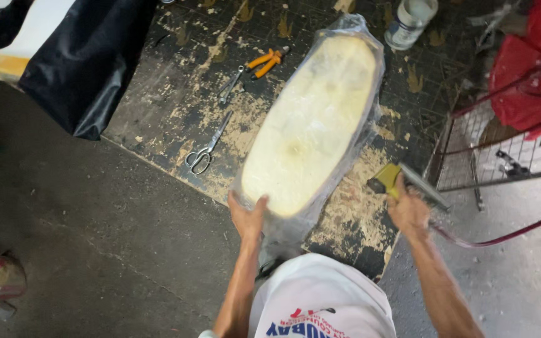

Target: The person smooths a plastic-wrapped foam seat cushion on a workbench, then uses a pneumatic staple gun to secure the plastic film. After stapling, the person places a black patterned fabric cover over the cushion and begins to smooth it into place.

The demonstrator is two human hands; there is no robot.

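A long oval foam cushion (311, 122), pale yellow and wrapped in clear plastic film (370, 69), lies lengthwise on a worn dark floor mat (176, 94) directly before the person, its near end toward the body and its far end pointing away. The left hand (247, 216) rests flat against the near left edge of the cushion, fingers spread and pressed on the plastic, grasping nothing else. The right hand (408, 209), well apart from the left, is closed around the grip of a yellow-bodied hand tool (396, 180) held just beside the cushion's near right edge; whether the tool touches the plastic cannot be told.

On the mat to the left of the cushion lie scissors (206, 145), a metal wrench (230, 86) and orange-handled pliers (265, 61), all apart from one another. A white jar (410, 22) stands beyond the cushion's far end. A wire rack with a red frame (502, 156) stands to the right, with red bags (527, 81) behind it. Black sheet material (86, 62) lies at upper left on the concrete floor (95, 231).
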